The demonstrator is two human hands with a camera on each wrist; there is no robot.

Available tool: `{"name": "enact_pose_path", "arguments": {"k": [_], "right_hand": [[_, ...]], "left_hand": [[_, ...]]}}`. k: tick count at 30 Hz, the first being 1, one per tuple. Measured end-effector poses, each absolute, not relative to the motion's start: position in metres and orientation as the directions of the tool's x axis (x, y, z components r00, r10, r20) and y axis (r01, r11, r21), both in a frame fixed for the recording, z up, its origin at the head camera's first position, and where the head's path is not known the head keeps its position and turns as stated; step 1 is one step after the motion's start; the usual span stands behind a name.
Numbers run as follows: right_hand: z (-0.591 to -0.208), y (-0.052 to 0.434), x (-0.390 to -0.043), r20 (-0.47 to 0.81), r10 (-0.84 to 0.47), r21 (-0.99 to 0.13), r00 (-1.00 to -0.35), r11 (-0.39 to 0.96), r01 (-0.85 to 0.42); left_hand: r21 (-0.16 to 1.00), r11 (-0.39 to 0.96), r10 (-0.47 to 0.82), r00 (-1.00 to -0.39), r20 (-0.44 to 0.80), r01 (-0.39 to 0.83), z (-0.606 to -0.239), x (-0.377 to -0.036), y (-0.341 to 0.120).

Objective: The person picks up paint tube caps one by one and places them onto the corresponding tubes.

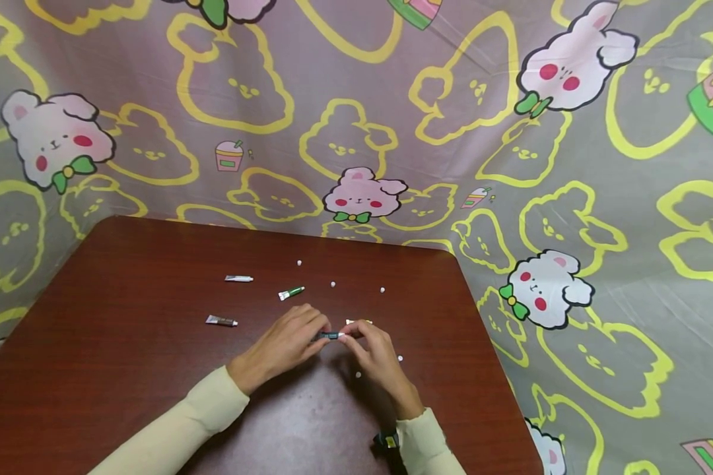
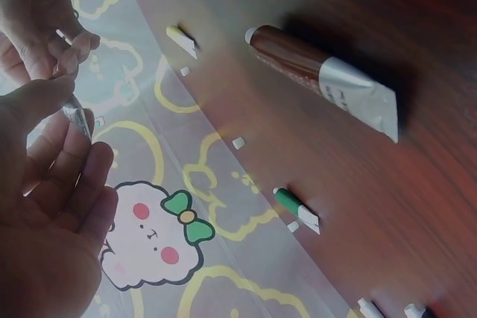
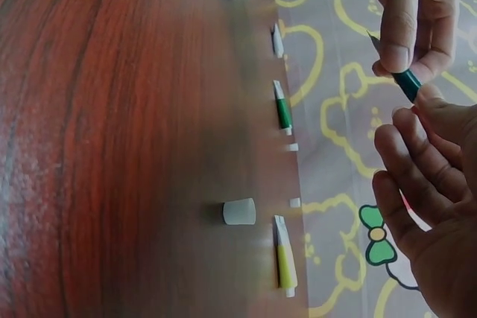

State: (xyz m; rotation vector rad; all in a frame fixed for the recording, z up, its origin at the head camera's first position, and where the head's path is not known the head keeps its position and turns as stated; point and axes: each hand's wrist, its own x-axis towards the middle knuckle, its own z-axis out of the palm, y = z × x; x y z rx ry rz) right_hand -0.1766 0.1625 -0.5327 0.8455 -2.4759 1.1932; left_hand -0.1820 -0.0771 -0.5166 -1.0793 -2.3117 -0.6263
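Note:
My left hand (image 1: 288, 336) grips a small dark teal paint tube (image 1: 330, 335) above the table, thumb on its body. At the tube's white tip, my right hand (image 1: 375, 349) pinches the cap between thumb and fingertips. The right wrist view shows the teal tube (image 3: 406, 85) tilted between both hands; the right fingertips hide its end there. Just behind the right hand lies a yellow tube (image 3: 285, 258), partly covered in the head view. A green tube (image 1: 291, 293), a brown tube (image 1: 221, 321) and a whitish tube (image 1: 239, 279) lie farther left.
Loose white caps are scattered on the brown table (image 1: 125, 343): one cap (image 1: 300, 262) at the back, others around the right hand, such as a cap (image 1: 358, 375) in front. A patterned curtain (image 1: 356, 132) hangs behind the table and along its right side.

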Motion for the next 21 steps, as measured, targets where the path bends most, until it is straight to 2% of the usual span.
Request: {"name": "enact_pose_path", "arguments": {"k": [5, 21], "right_hand": [[-0.5313, 0.1629, -0.1766, 0.479, -0.391, -0.61, -0.786, 0.495, -0.619], [-0.5341, 0.1641, -0.1743, 0.465, -0.343, -0.657, -0.816, 0.485, -0.578]], "left_hand": [[0.185, 0.575, 0.559, -0.548, 0.623, 0.797, -0.517, -0.1821, -0.0767], [0.176, 0.607, 0.556, -0.572, 0.604, 0.775, -0.5224, -0.1822, -0.0801]]}}
